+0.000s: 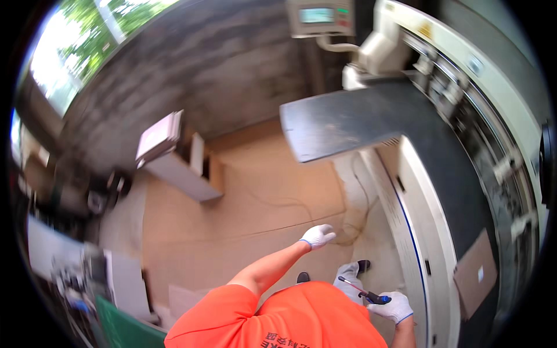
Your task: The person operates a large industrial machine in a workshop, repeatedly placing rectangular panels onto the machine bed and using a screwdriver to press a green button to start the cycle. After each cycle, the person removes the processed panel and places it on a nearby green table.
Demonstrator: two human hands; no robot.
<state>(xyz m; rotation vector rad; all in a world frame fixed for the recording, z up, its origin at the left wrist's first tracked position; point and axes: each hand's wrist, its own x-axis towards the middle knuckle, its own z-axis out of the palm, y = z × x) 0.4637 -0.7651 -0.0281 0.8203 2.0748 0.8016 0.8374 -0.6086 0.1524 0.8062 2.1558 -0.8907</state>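
My right hand [393, 307], in a white knitted glove with a blue cuff, is closed around the handle of a screwdriver-like tool [377, 298]. Its handle is black and blue, and a thin reddish shaft points up and to the left, across my grey trouser leg. Reaching forward over the floor, my left hand [318, 236] wears a matching white glove. Its fingers are somewhat apart and nothing shows in them. A flat brown board [476, 275] leans on the edge of the machine to the right of my right hand.
A long white machine [426, 226] with a dark worktop [348, 122] runs along my right. Its control panel [318, 15] stands at the back. Flat sheets [159, 136] top a box-like stand [188, 177] ahead left. A cable [278, 203] crosses the brown floor covering [255, 168]. Something green [125, 325] is at lower left.
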